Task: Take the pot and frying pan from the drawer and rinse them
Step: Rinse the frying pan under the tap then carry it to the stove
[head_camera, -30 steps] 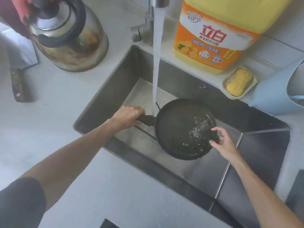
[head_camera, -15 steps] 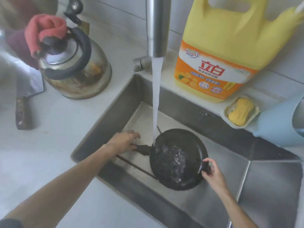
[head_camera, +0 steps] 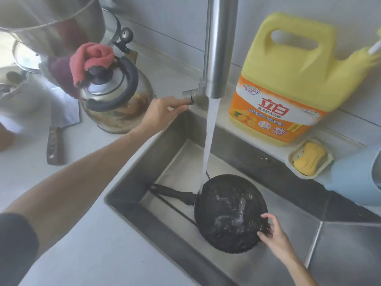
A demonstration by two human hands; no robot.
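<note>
Pale worktop point(head_camera: 99, 250), steel sink point(head_camera: 350, 254) set in, grey wall behind. Frying pan point(head_camera: 231, 213) sits in the sink under running water. Right hand point(head_camera: 274, 234) grip pinches the pan's rim; handle lies free on the far side. Left hand point(head_camera: 162, 112) – fingers closed on the tap lever point(head_camera: 188, 96). Left of that grip: kettle point(head_camera: 115, 100), cleaver point(head_camera: 57, 129). Right of it: detergent jug point(head_camera: 288, 79), soap dish point(head_camera: 310, 159).
</note>
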